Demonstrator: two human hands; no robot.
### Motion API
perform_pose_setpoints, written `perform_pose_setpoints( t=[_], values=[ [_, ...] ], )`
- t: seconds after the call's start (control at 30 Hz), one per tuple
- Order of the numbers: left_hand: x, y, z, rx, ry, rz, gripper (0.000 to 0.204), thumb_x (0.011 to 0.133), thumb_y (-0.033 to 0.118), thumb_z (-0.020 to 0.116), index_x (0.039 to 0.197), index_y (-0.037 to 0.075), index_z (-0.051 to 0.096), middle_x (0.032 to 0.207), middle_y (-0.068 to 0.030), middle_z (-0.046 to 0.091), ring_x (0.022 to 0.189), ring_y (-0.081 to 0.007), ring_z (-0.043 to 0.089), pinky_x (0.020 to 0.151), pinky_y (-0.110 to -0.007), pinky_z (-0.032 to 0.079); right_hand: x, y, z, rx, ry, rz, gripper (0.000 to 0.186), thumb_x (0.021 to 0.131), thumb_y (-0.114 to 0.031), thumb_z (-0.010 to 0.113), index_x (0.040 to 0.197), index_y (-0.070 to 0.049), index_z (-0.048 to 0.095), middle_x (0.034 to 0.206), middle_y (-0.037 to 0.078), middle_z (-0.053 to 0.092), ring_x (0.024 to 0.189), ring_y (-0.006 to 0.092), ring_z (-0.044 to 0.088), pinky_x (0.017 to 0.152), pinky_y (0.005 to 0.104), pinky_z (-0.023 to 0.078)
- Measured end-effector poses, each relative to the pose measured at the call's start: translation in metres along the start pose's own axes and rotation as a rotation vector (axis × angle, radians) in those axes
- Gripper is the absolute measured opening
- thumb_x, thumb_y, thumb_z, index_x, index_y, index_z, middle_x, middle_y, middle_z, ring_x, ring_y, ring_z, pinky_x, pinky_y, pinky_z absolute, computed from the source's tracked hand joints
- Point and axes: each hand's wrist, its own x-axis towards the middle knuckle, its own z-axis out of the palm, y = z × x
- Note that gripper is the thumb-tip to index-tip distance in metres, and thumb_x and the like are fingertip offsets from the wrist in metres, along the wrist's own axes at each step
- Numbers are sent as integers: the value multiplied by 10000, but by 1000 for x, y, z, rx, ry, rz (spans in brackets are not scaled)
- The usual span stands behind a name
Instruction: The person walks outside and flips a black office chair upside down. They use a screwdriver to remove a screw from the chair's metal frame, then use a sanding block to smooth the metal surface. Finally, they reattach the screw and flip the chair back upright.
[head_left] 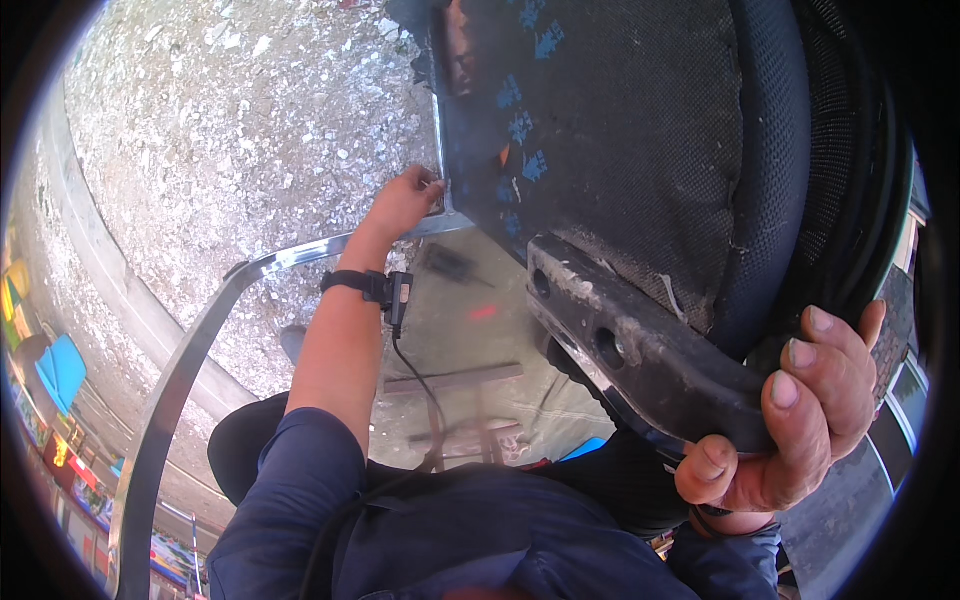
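Observation:
A chair lies tipped over in front of me, its dark fabric-covered underside (pixel 620 130) turned towards me. My left hand (pixel 408 200) is closed in a pinch beside a corner of the shiny metal chair frame (pixel 200 345). Something small and pale shows at its fingertips, too small to name. At the lower right, my right hand (pixel 800 420) grips the near end of a worn black armrest (pixel 645 350), fingers curled round it. Two holes open in the armrest's exposed face. A strap with a small black device (pixel 390 290) circles my left wrist.
Rough grey ground (pixel 250 120) with pale flecks spreads to the left. A black cable (pixel 425 380) runs from the wrist device towards my body. Brownish strips (pixel 455 380) lie below the chair. A blue plastic object (pixel 62 370) and colourful clutter stand at the far left.

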Motion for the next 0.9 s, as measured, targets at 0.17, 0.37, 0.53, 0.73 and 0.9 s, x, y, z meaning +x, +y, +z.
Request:
perform_pose_setpoints(
  t=[0.17,0.37,0.53,0.73,0.9],
  values=[
    [3,-4,-4,42,-45,2,413,1006,358,523,949,-30,651,769,-119,665,719,-191,624,689,-350,493,-1,-2,0,-9,18,12,432,924,-357,493,1286,-123,527,1189,128,535,1145,339,565,1099,622,329],
    [5,-8,-2,122,31,28,435,1014,355,499,872,-34,631,710,-118,646,652,-217,608,659,-364,494,2,-1,0,6,34,4,421,923,-367,506,1261,-117,536,1175,129,540,1124,340,573,1095,621,332],
    [2,-7,-21,72,213,-11,419,1016,344,495,873,-28,624,716,-113,645,651,-209,609,652,-353,487,4,-3,8,8,93,3,402,915,-381,545,1209,-106,552,1127,137,555,1085,337,586,1089,614,341],
    [-16,25,-42,-332,159,24,316,1014,302,510,987,8,623,875,-68,683,792,-147,630,705,-301,472,9,-6,13,53,178,19,387,860,-362,627,1137,-94,599,1045,144,594,1014,322,612,1070,608,359],
    [-49,72,-65,-502,102,98,229,997,232,553,1076,28,618,980,-54,693,896,-123,641,729,-273,465,11,-8,17,100,309,11,362,785,-291,708,1061,-63,658,974,132,627,945,297,623,1062,575,357]
  ],
)
